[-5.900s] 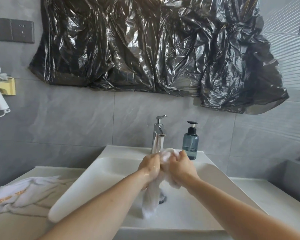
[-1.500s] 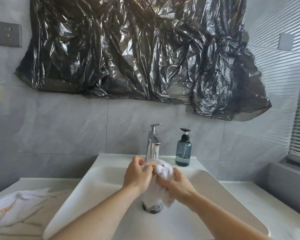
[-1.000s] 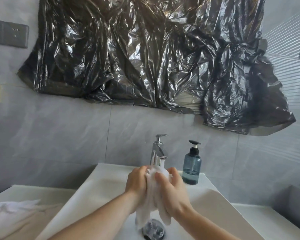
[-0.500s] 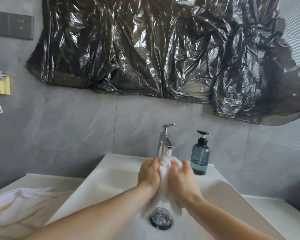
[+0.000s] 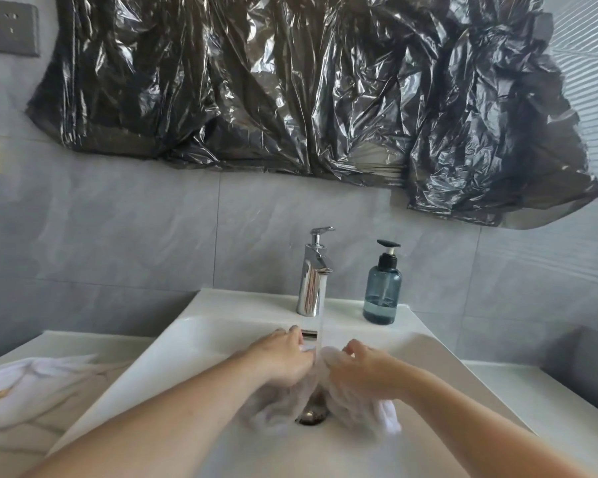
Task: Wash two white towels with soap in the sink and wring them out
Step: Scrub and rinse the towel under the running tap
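Towel hangs bunched under curled fingers of both hands, gripped beneath the running faucet.

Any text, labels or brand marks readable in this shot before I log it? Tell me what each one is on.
None can be read.
Towel on counter: orange marks, too blurred to read.
Soap bottle: no label visible.
Faucet: no marking visible.
Wall socket: only slots, no text.
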Demonstrator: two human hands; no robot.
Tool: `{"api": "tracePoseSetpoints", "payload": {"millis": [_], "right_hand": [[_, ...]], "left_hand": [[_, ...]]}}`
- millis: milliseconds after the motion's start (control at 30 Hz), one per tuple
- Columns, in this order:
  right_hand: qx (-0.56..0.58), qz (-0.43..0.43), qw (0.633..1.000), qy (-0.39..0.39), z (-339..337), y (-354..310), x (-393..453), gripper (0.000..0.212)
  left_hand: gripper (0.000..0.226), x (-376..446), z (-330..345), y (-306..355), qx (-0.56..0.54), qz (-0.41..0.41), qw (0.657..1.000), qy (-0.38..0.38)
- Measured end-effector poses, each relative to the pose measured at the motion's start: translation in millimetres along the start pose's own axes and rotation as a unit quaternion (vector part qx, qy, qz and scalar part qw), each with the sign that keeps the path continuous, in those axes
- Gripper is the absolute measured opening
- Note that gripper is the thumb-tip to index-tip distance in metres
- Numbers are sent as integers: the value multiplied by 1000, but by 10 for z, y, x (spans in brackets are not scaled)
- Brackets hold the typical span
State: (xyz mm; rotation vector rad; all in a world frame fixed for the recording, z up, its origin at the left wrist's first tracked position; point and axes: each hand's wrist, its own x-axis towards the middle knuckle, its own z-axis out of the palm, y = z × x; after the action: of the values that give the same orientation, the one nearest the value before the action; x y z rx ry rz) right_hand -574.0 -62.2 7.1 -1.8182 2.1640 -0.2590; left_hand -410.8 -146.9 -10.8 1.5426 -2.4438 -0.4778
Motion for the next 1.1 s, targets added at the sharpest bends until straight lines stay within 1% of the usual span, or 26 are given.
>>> {"api": "tracePoseSetpoints", "payload": {"millis": [100,167,233,300,367,433,500,533,567,633,667,733,800,833,900,933,1033,1100], "right_hand": [[40,-28,999,-2,34,33,-19,53],[13,-35,999,-5,50,53,-8,52],[-6,-26,1000,-7,56,51,10,50],[18,-9,1000,5,41,32,29,47],[60,4,998,12,23,-7,32,40],[146,19,988,42,-12,-47,21,31],[260,32,961,88,-47,-71,9,22],[298,32,948,104,-69,-97,-6,19],[331,30,936,117,-83,-130,-31,18],[383,28,913,138,-111,-223,-88,20],[405,26,901,154,-119,-286,-126,21],[448,22,874,187,-107,-445,-236,23],[482,1,855,194,-37,-623,-359,22],[487,-11,852,192,5,-703,-427,20],[483,-33,851,202,52,-767,-486,17],[475,-35,853,212,44,-755,-479,16],[436,-32,864,250,-36,-698,-446,8],[421,-29,871,250,-4,-739,-454,6]], "left_hand": [[67,-19,-6,-17,-41,7,998,-53],[84,-65,-28,-13,-76,9,993,-90],[94,-99,-6,-27,-51,23,994,-97],[86,-114,42,-29,-5,29,996,-85],[65,-94,61,-37,-10,30,998,-46],[41,-90,17,-32,-36,22,999,4],[36,-126,-81,5,-116,5,992,55],[34,-173,-143,31,-187,-10,979,80],[34,-224,-203,66,-273,-24,957,99],[44,-280,-292,131,-431,-55,893,115],[42,-313,-307,165,-483,-77,865,111],[28,-405,-286,250,-551,-118,820,103],[29,-457,-252,320,-609,-152,768,123],[30,-470,-243,347,-629,-158,749,134],[31,-438,-209,348,-651,-144,731,144],[32,-436,-191,346,-654,-133,731,142],[36,-442,-184,347,-638,-111,749,141],[42,-404,-183,320,-618,-100,760,175]]}}
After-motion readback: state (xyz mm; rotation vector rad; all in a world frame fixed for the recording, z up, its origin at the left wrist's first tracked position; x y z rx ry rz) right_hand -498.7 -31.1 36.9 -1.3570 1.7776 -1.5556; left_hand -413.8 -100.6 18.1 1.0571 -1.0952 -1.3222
